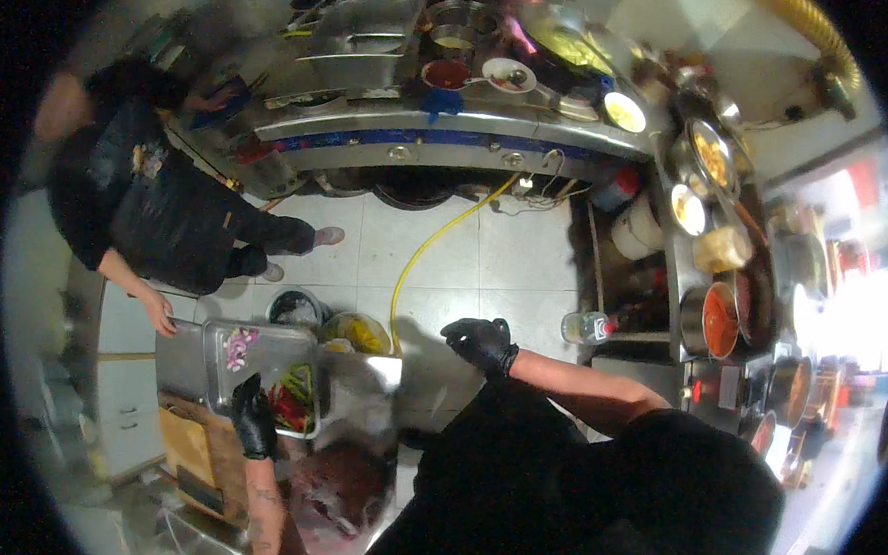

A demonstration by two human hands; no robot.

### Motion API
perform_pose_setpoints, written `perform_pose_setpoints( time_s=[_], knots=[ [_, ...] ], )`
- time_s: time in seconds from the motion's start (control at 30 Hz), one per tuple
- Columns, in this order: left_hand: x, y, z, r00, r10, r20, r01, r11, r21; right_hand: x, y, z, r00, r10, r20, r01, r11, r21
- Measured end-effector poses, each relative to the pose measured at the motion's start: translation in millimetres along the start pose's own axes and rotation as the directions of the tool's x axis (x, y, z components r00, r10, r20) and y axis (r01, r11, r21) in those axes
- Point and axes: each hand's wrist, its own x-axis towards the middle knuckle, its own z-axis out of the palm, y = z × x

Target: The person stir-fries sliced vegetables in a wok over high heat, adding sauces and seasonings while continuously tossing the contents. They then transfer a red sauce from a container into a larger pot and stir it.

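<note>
A black glove covers my left hand (252, 417), which is over the near left edge of a metal tray (265, 348); whether it holds anything is hidden. In that tray lie chopped purple onion (240, 349), green peppers (298, 382) and red peppers (287, 410). My right hand (483, 343), gloved in black too, hangs over the tiled floor with its fingers curled; I cannot tell whether something is in them. Beside my left forearm is a wooden cutting board (221, 453) with a dark-bladed cleaver or similar flat tool (200, 491).
Another person (161, 194) stands at the left, one hand by the tray. A yellow hose (423, 247) crosses the floor. Buckets (296, 307) stand beyond the tray, a plastic bottle (585, 328) at right. The stove counter (464, 124) runs ahead; pots (720, 320) line the right counter.
</note>
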Motion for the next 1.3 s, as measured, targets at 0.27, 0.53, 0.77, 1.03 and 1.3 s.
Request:
perform_pose_setpoints(
  time_s=[0.27,0.53,0.77,1.03,1.3],
  knots=[
    [114.8,91.8,341.6,0.807,-0.063,0.588,0.548,0.453,-0.704,-14.4,148.9,-131.6,0.978,0.181,0.1,-0.205,0.922,0.327],
    [244.5,122.3,693.5,0.594,-0.391,0.703,0.751,0.582,-0.312,-84.4,186.5,-259.2,0.836,0.415,-0.358,-0.42,0.905,0.069],
    [298.8,135.5,860.4,0.62,-0.126,0.775,0.151,0.988,0.04,-187.9,185.1,-236.0,0.458,0.712,-0.532,-0.743,0.636,0.211],
    [295.5,164.6,908.4,0.537,0.042,0.842,-0.619,0.698,0.36,-232.3,112.4,-174.6,0.173,0.851,-0.496,-0.83,0.397,0.391],
    [318.5,156.4,902.1,0.343,0.054,0.938,-0.895,0.323,0.308,-257.6,117.2,-119.7,0.027,0.893,-0.448,-0.839,0.264,0.476]
  ],
)
